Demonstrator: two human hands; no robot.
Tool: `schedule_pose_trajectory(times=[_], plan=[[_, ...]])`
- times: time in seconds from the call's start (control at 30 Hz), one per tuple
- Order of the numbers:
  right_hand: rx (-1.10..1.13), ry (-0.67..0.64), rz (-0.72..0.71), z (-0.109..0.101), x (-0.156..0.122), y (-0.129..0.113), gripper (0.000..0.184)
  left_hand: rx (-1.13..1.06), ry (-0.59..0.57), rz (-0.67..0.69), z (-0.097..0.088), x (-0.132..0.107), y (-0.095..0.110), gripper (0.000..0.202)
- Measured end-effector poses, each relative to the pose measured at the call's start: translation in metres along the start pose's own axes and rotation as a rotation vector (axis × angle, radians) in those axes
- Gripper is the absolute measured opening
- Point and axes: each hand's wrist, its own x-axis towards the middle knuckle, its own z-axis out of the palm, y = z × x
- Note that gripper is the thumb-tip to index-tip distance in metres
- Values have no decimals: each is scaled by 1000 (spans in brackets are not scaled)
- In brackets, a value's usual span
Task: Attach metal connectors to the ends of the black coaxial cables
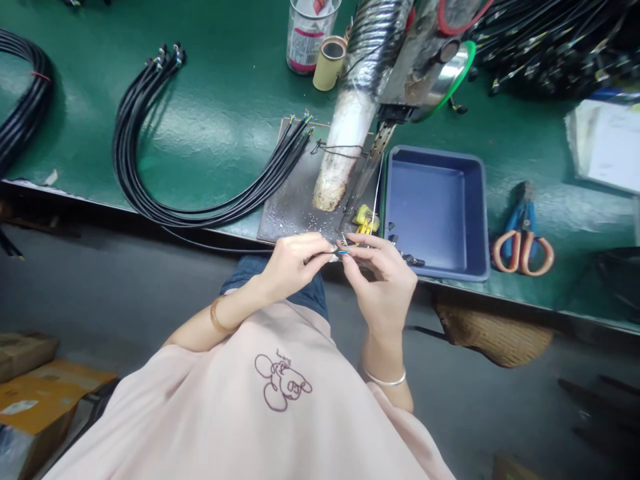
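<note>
One green bench fills the upper half of the view, its near edge running across just above the person's lap. On its left part lies a looped bundle of black cables, curving round so that the stripped, coloured ends rest on a grey metal plate at the bench's front edge. A foil-wrapped machine leans down from the top, its pale, stained snout pointing at that plate. Just right of the plate sits a blue tray, with a few small dark parts at its near left corner.

The left hand and the right hand meet at the bench edge, in front of the plate and beside the tray's corner. Both have thumb and forefinger pinched narrow on the same thin wires, one of them blue, while the other fingers curl loosely. A single black cable runs along the bench edge toward the left hand; whether the wires belong to it is hidden by the fingers.

Orange-handled scissors lie right of the tray. A labelled can and a tape roll stand touching at the far side. Small yellow bits lie just above the fingertips.
</note>
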Motion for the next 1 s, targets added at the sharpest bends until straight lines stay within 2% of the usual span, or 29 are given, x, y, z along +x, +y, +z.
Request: schedule_pose_trajectory(times=[0.1, 0.17, 0.23, 0.33, 0.4, 0.5, 0.67, 0.77, 0.87, 1.0], plan=[[-141, -77, -76, -8, 2, -2, 12, 264, -141, 134, 0, -1, 1, 33], [-88, -91, -34, -11, 2, -1, 11, 293, -203, 140, 0, -2, 5, 32], [93, -76, 69, -9, -1, 1, 11, 135, -180, 69, 1, -5, 10, 27], [315, 7, 159, 1, -10, 1, 15, -339, -116, -207, 5, -9, 18, 22], [254, 124, 119, 10, -17, 0, 12, -638, -100, -396, 7, -10, 21, 28], [86, 227, 10, 19, -24, -1, 4, -876, -53, -521, 7, -8, 19, 41], [129, 283, 38, 13, -20, 6, 15, -933, -3, -568, 0, -2, 12, 34], [-13, 318, -93, 4, -13, 5, 14, -931, -7, -578, -3, 0, 11, 26], [-159, 243, -244, -3, -7, 3, 13, -924, -30, -598, -4, 1, 11, 23], [-205, 117, -297, -3, -5, 3, 13, -920, -61, -599, -3, 2, 11, 24]])
